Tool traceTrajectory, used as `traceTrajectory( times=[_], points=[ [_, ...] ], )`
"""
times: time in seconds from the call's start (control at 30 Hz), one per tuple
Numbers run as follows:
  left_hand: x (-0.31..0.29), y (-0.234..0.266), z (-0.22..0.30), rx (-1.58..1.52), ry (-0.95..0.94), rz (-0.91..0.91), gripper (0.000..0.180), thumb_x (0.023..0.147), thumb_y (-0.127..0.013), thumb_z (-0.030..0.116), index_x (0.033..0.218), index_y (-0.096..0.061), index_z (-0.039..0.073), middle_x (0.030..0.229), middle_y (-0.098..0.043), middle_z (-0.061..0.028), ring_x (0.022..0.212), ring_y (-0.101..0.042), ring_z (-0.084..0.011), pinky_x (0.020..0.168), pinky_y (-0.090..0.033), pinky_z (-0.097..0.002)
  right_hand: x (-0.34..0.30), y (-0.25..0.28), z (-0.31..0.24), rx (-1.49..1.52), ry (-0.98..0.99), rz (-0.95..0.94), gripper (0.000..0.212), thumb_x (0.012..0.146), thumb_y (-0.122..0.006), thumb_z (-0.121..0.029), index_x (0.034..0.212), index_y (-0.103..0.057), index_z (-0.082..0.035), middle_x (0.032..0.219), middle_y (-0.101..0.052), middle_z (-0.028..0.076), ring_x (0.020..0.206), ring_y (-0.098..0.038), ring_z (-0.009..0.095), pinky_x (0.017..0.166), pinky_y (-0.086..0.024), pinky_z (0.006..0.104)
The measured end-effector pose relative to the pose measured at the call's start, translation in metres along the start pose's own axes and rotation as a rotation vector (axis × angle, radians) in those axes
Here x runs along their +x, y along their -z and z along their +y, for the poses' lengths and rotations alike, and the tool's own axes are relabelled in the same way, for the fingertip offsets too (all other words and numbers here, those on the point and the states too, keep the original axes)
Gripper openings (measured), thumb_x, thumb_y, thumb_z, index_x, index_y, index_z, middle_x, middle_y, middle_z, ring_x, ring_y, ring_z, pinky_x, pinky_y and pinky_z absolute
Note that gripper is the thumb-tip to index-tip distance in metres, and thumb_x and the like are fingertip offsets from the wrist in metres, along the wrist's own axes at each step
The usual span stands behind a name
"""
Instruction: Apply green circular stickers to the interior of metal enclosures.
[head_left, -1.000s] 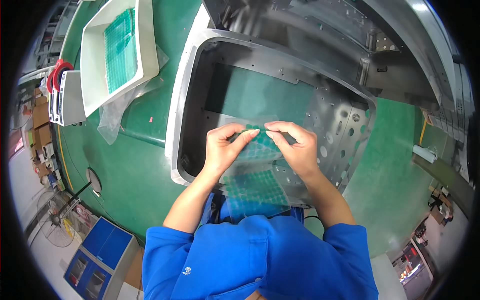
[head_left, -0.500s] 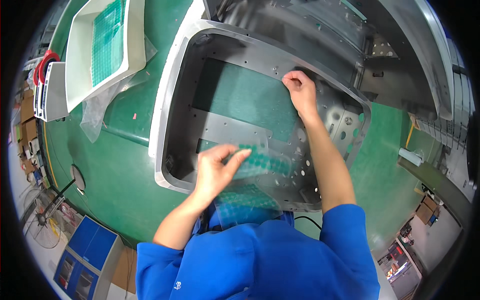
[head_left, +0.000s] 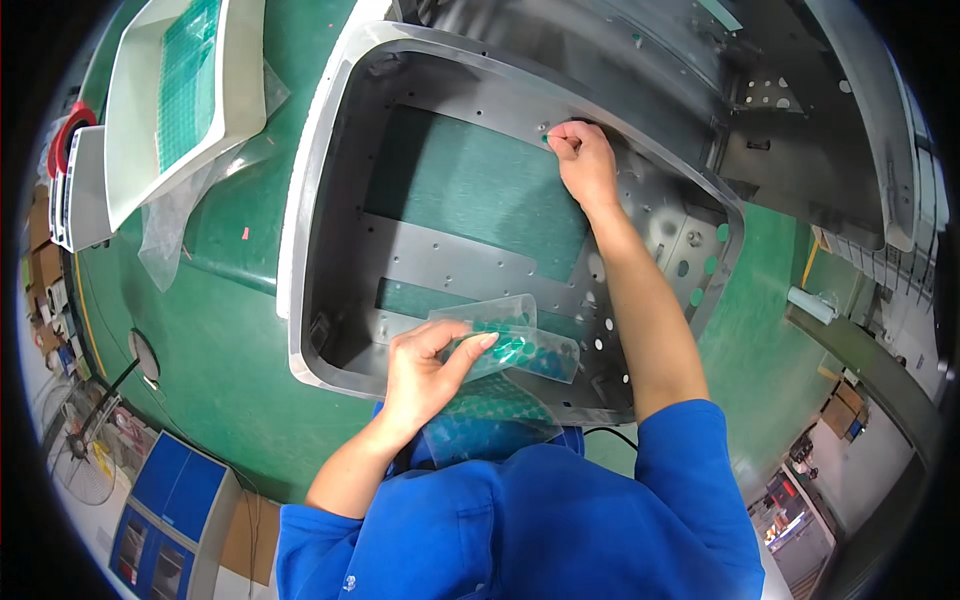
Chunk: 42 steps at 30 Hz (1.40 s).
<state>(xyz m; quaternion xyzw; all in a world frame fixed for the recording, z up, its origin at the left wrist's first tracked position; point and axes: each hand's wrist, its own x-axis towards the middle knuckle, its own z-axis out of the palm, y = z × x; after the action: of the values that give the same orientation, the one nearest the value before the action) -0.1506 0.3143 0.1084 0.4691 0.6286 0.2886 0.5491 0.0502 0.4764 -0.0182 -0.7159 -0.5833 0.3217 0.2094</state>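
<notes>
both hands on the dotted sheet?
No. The left hand pinches the dotted sheet, while the right hand is apart from it, at the metal housing.

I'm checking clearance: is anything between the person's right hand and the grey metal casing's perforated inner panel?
Nothing visible blocks the right hand from the inner panel; the clear plastic sheet with green dots, in the left hand, is lower in view.
</notes>
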Motion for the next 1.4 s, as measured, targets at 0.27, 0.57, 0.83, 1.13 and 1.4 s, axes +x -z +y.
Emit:
traceTrajectory(
  times=[0.27, 0.57, 0.83, 1.13, 1.4],
  points=[
    [0.000, -0.001, 0.002, -0.012, -0.003, 0.002, 0.013, 0.071, -0.069, 0.010, 0.069, -0.061, -0.001, 0.055, -0.054, -0.0027, 0.052, -0.047, -0.0058, 0.049, -0.036, -0.0205, 0.000, -0.002, -0.002, -0.061, -0.015, 0.014, 0.006, 0.076, -0.058, -0.014, 0.081, -0.059, -0.011, 0.086, -0.055, 0.005, 0.081, -0.055, 0.021, 0.070, -0.043, 0.0343],
    [0.001, -0.002, 0.000, -0.030, 0.006, -0.006, 0.014, 0.071, -0.068, 0.011, 0.068, -0.061, -0.001, 0.055, -0.054, -0.0023, 0.052, -0.048, -0.0054, 0.048, -0.036, -0.0198, -0.001, -0.005, -0.003, -0.153, 0.014, 0.074, 0.010, 0.075, -0.060, -0.016, 0.082, -0.060, -0.009, 0.081, -0.057, 0.007, 0.073, -0.056, 0.020, 0.068, -0.044, 0.0324],
    [0.000, -0.001, -0.002, -0.016, 0.022, -0.024, 0.013, 0.072, -0.068, 0.009, 0.069, -0.061, -0.001, 0.057, -0.055, -0.0026, 0.053, -0.049, -0.0052, 0.048, -0.037, -0.0193, -0.001, -0.004, -0.005, -0.118, -0.031, 0.043, 0.007, 0.076, -0.057, -0.016, 0.081, -0.060, -0.011, 0.086, -0.055, 0.005, 0.083, -0.055, 0.022, 0.070, -0.043, 0.0358],
    [0.001, -0.001, -0.003, -0.010, -0.006, -0.024, 0.012, 0.072, -0.068, 0.009, 0.069, -0.061, -0.001, 0.058, -0.056, -0.0023, 0.052, -0.050, -0.0054, 0.048, -0.038, -0.0193, 0.000, -0.001, -0.003, 0.031, 0.048, 0.099, 0.011, 0.071, -0.064, -0.012, 0.081, -0.061, -0.010, 0.074, -0.057, 0.004, 0.067, -0.055, 0.015, 0.064, -0.044, 0.0276],
    [0.007, 0.008, 0.007, -0.139, 0.140, 0.043, 0.016, 0.071, -0.070, 0.013, 0.071, -0.062, 0.000, 0.057, -0.056, -0.0021, 0.054, -0.048, -0.0043, 0.048, -0.037, -0.0201, -0.023, -0.011, 0.011, -0.289, 0.481, 0.279, 0.021, 0.069, -0.057, -0.004, 0.089, -0.061, -0.010, 0.088, -0.055, 0.005, 0.079, -0.053, 0.021, 0.068, -0.045, 0.0301]
  ],
)
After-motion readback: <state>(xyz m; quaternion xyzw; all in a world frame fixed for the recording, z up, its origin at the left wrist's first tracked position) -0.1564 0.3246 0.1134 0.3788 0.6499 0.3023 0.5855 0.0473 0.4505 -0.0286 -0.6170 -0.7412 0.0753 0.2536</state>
